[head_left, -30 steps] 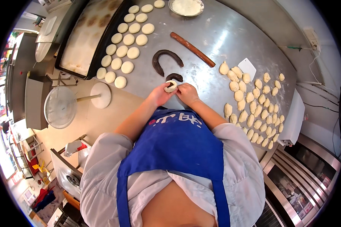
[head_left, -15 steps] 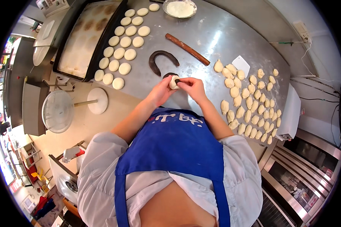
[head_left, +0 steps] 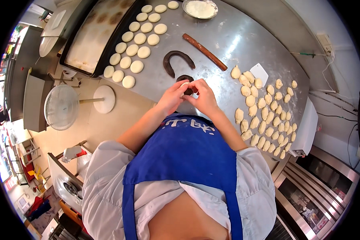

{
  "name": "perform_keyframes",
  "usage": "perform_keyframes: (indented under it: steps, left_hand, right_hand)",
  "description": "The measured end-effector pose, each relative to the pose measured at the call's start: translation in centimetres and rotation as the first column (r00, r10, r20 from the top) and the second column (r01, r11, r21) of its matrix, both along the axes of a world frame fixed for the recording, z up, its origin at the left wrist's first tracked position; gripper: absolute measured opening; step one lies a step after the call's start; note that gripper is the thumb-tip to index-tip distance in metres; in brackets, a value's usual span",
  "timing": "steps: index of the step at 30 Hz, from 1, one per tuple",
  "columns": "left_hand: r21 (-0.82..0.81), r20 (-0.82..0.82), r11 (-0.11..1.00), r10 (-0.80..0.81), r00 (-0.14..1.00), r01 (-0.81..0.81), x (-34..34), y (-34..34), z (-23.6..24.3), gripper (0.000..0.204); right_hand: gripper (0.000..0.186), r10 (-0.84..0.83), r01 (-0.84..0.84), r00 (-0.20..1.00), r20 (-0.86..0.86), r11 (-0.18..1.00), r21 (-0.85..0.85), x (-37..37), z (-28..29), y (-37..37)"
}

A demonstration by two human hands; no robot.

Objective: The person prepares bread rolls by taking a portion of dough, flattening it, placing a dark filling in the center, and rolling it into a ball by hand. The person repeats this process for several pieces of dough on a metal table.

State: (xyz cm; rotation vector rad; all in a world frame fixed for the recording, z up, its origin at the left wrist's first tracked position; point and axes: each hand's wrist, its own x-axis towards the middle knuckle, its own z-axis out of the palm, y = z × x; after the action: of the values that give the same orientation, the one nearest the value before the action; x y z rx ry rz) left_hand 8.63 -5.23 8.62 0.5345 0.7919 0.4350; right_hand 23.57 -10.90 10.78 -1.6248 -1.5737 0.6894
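My left hand (head_left: 171, 97) is closed around a small piece of white dough with dark filling (head_left: 187, 90), largely hidden by my fingers. My right hand (head_left: 201, 96) grips the same piece from the right, fingers curled over it. Just behind my hands a short piece of dark paste (head_left: 185, 78) shows partly on the steel table (head_left: 210, 24). Beyond it lies a longer dark paste roll (head_left: 167, 61), bent into a U, and up to its right a brown wooden rolling pin (head_left: 204, 51) lies diagonally.
Flattened white dough rounds (head_left: 137, 66) sit in rows at left beside a large black-rimmed baking tray (head_left: 90, 40). A bowl of flour (head_left: 200, 9) stands at the back. Several small dough pieces (head_left: 251, 101) and a white scraper (head_left: 260, 75) lie at right. A fan (head_left: 61, 107) stands left.
My right hand has risen and its fingers now curl over the top of the dough, covering much of the filling that showed earlier. My left fingers have closed further around it.
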Motion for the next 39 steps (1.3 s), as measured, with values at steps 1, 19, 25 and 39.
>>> perform_keyframes:
  steps: [1,19,25,39]
  left_hand:
    - [-0.061,0.024,0.998,0.029,0.999,-0.027,-0.1,0.1,-0.4,0.037]
    - [-0.156,0.238,0.987,0.067,0.969,-0.030,-0.8,0.7,1.2,0.031]
    - [-0.126,0.203,0.992,0.028,0.979,-0.002,-1.1,0.7,1.4,0.033]
    - [-0.227,0.509,0.969,0.206,0.836,-0.101,-2.4,-0.2,-0.8,0.037]
  right_hand:
    - [0.025,0.000,0.000,1.000,0.009,1.000,-0.019,-0.2,-0.2,-0.1]
    - [0.034,-0.068,-0.183,-0.415,-0.907,0.983,0.010,2.2,-2.0,0.5]
    - [0.026,-0.524,0.033,-0.039,-0.851,0.850,-0.526,1.4,0.0,0.6]
    - [0.033,0.134,-0.121,0.985,-0.108,0.985,0.119,-3.3,0.9,1.9]
